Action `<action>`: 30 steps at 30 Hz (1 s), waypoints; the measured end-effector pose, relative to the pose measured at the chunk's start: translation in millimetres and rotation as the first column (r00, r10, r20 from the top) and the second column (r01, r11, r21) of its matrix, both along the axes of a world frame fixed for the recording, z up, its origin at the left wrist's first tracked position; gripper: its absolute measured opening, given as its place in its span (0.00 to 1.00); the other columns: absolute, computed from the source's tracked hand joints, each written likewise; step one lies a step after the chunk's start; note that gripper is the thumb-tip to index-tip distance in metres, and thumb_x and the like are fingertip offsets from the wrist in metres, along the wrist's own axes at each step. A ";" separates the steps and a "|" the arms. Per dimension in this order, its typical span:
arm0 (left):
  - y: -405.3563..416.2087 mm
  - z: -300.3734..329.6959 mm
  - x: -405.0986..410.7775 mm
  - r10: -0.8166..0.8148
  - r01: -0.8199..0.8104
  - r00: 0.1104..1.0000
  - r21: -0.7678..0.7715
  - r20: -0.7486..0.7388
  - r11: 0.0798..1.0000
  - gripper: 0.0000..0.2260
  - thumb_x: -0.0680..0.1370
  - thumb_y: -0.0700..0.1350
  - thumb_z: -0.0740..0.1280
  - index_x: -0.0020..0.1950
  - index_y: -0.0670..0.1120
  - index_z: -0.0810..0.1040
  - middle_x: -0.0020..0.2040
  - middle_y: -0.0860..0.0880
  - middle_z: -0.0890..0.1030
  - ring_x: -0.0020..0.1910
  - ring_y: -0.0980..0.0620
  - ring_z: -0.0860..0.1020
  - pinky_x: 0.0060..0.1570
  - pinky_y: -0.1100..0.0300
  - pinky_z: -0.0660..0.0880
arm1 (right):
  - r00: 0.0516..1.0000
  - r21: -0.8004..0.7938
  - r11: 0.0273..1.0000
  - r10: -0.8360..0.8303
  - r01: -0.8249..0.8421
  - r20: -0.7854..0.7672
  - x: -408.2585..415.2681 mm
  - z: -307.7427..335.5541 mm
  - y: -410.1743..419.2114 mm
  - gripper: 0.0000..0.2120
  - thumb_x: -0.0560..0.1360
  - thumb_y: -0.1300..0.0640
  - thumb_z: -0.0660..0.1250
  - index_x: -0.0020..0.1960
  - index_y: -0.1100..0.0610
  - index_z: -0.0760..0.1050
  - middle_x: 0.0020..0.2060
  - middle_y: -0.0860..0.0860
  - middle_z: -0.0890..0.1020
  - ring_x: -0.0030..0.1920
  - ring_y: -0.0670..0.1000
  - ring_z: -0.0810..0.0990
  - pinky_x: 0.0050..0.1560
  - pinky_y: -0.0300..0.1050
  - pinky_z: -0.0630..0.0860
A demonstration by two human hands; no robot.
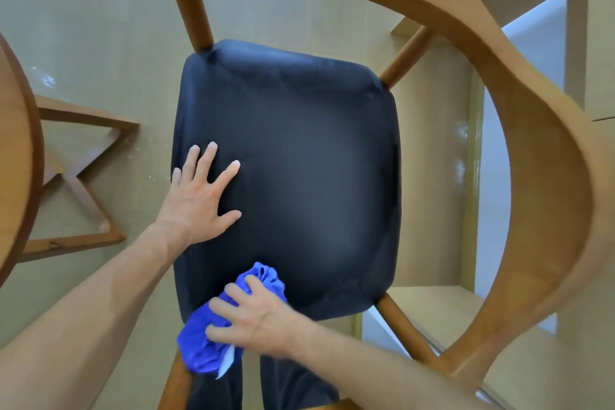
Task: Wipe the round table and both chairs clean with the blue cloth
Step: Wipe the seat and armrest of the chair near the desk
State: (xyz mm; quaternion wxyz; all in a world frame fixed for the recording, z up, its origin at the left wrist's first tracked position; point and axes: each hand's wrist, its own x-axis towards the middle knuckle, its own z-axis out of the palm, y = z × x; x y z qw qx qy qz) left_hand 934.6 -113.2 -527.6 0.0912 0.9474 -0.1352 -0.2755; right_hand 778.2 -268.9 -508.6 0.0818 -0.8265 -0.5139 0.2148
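1. Chair [519, 130] fills the frame, its dark seat [299, 160] at centre.
2. Table [16, 150] edge shows at far left.
3. Left hand [199, 196] lies flat on the seat's left side, fingers spread.
4. Right hand [253, 316], lower centre, grips the bunched cloth [199, 343] on the seat's near edge.

One wooden chair [519, 130] with one black padded seat [299, 160] is filling the middle of the frame. One blue cloth [206, 339] is lying at the seat's lower edge. Two bare hands are showing: the left hand [196, 200] and the right hand [256, 316]. One round table [15, 156] is edging in at the left, with one crossed wooden base [83, 183].
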 end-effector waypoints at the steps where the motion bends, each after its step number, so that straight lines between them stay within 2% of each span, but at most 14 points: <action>1: 0.2 1.7 -1.0 -0.012 0.012 1.000 0.018 -0.002 1.000 0.41 0.72 0.61 0.70 0.79 0.54 0.53 0.79 0.43 0.42 0.77 0.39 0.40 0.72 0.38 0.55 | 0.995 0.017 0.994 0.104 -0.104 0.000 3.3 -0.2 -24.3 0.15 0.73 0.65 0.58 0.52 0.49 0.75 0.57 0.54 0.73 0.50 0.57 0.70 0.46 0.51 0.67; 4: -1.1 3.5 -0.3 -0.014 0.014 1.000 0.020 -0.005 1.000 0.44 0.70 0.62 0.71 0.79 0.54 0.53 0.79 0.43 0.41 0.77 0.39 0.40 0.72 0.38 0.55 | 0.940 -0.053 0.939 0.340 -0.341 -0.026 17.9 8.7 -129.3 0.12 0.69 0.60 0.70 0.47 0.46 0.75 0.57 0.51 0.73 0.53 0.58 0.70 0.49 0.53 0.68; 7: -2.2 5.0 -0.3 -0.011 0.012 1.000 0.044 -0.026 0.999 0.44 0.71 0.63 0.71 0.79 0.54 0.51 0.79 0.43 0.39 0.77 0.39 0.38 0.72 0.38 0.54 | 0.977 -0.299 0.931 0.185 -0.209 -0.105 44.4 26.6 -212.3 0.19 0.59 0.58 0.76 0.45 0.44 0.73 0.54 0.50 0.76 0.50 0.57 0.74 0.44 0.51 0.73; 8: -3.3 5.7 0.0 -0.007 0.007 1.000 0.035 -0.026 0.999 0.44 0.71 0.62 0.71 0.79 0.54 0.51 0.79 0.43 0.39 0.77 0.39 0.38 0.72 0.38 0.54 | 0.987 -0.409 0.901 0.103 -0.145 -0.124 54.8 32.0 -225.2 0.22 0.54 0.58 0.77 0.44 0.45 0.73 0.52 0.50 0.76 0.48 0.56 0.75 0.41 0.50 0.74; 10: -4.2 6.3 0.6 0.004 -0.003 0.999 0.027 -0.037 1.000 0.44 0.71 0.62 0.71 0.79 0.54 0.51 0.79 0.44 0.39 0.77 0.40 0.37 0.73 0.38 0.53 | 0.989 -0.499 0.862 0.018 -0.089 -0.144 72.3 35.9 -231.5 0.25 0.51 0.58 0.76 0.44 0.46 0.72 0.50 0.51 0.76 0.45 0.57 0.75 0.39 0.52 0.74; 12: -4.1 6.9 1.2 0.011 -0.009 0.999 0.037 -0.043 0.999 0.44 0.71 0.62 0.71 0.79 0.55 0.50 0.79 0.44 0.38 0.77 0.40 0.37 0.73 0.39 0.53 | 0.995 -0.439 0.896 0.028 -0.067 -0.095 82.0 36.4 -212.8 0.25 0.52 0.61 0.75 0.46 0.47 0.72 0.51 0.52 0.76 0.46 0.58 0.75 0.40 0.53 0.74; 16: -5.6 4.6 1.9 0.005 -0.004 1.000 0.027 -0.030 1.000 0.44 0.70 0.61 0.72 0.79 0.54 0.52 0.79 0.44 0.39 0.77 0.40 0.38 0.73 0.38 0.54 | 0.998 -0.148 0.987 -0.056 0.060 0.030 75.9 14.2 -131.3 0.23 0.59 0.66 0.66 0.50 0.47 0.73 0.53 0.53 0.75 0.47 0.58 0.73 0.42 0.52 0.71; 19: -1.5 1.4 1.8 0.010 -0.010 1.000 0.017 -0.013 1.000 0.45 0.69 0.61 0.73 0.79 0.54 0.54 0.79 0.44 0.42 0.77 0.40 0.39 0.72 0.37 0.55 | 0.989 -0.054 0.987 -0.149 0.148 -0.002 74.8 8.4 -91.9 0.24 0.60 0.67 0.66 0.52 0.48 0.76 0.53 0.53 0.74 0.47 0.57 0.71 0.42 0.51 0.70; 22: 2.6 -2.4 -1.0 -0.026 0.025 0.999 0.019 0.036 1.000 0.45 0.67 0.61 0.75 0.78 0.52 0.59 0.79 0.42 0.48 0.77 0.38 0.45 0.69 0.34 0.61 | 0.949 -0.026 0.948 -0.316 0.316 -0.003 82.4 10.1 -128.8 0.24 0.61 0.65 0.67 0.55 0.48 0.75 0.54 0.53 0.75 0.48 0.57 0.73 0.42 0.50 0.72; 23: 3.2 -3.9 -2.4 -0.034 0.033 0.998 0.016 0.061 0.999 0.46 0.65 0.61 0.77 0.77 0.50 0.62 0.79 0.40 0.52 0.77 0.36 0.48 0.66 0.32 0.64 | 0.899 -0.020 0.899 -0.438 0.438 0.014 87.9 8.7 -147.2 0.25 0.60 0.65 0.66 0.55 0.49 0.75 0.53 0.54 0.76 0.47 0.58 0.74 0.40 0.50 0.73; 25: 3.0 -7.0 -4.3 -0.050 0.049 0.991 0.004 0.120 0.999 0.47 0.60 0.58 0.80 0.75 0.47 0.67 0.77 0.37 0.57 0.74 0.33 0.55 0.60 0.30 0.67 | 0.676 0.015 0.678 -0.735 0.735 0.053 103.7 6.6 -177.5 0.29 0.58 0.67 0.63 0.57 0.51 0.76 0.52 0.54 0.76 0.45 0.59 0.76 0.38 0.51 0.75; 26: 2.1 -7.3 -6.7 -0.059 0.060 0.986 0.000 0.155 0.998 0.48 0.58 0.58 0.81 0.74 0.47 0.68 0.76 0.36 0.59 0.73 0.32 0.57 0.59 0.30 0.68 | 0.515 0.022 0.517 -0.854 0.856 0.068 109.7 5.7 -187.9 0.30 0.58 0.69 0.63 0.58 0.51 0.77 0.52 0.54 0.76 0.46 0.59 0.76 0.39 0.51 0.75; 28: -1.6 -4.7 -6.3 -0.084 0.083 0.974 0.009 0.210 0.996 0.50 0.56 0.59 0.81 0.74 0.47 0.66 0.76 0.36 0.60 0.73 0.31 0.58 0.59 0.30 0.66 | 0.117 0.013 0.119 -0.990 0.993 0.081 117.0 3.7 -201.1 0.27 0.64 0.70 0.64 0.60 0.52 0.77 0.54 0.52 0.73 0.51 0.57 0.74 0.45 0.48 0.73; 30: -5.7 -3.4 -1.4 -0.073 0.070 0.975 0.019 0.209 0.997 0.53 0.55 0.63 0.80 0.75 0.49 0.64 0.76 0.36 0.59 0.73 0.31 0.58 0.58 0.29 0.66 | -0.303 -0.037 -0.304 -0.952 0.952 0.032 119.5 1.3 -208.2 0.16 0.70 0.66 0.64 0.57 0.57 0.75 0.52 0.52 0.70 0.50 0.58 0.75 0.46 0.49 0.73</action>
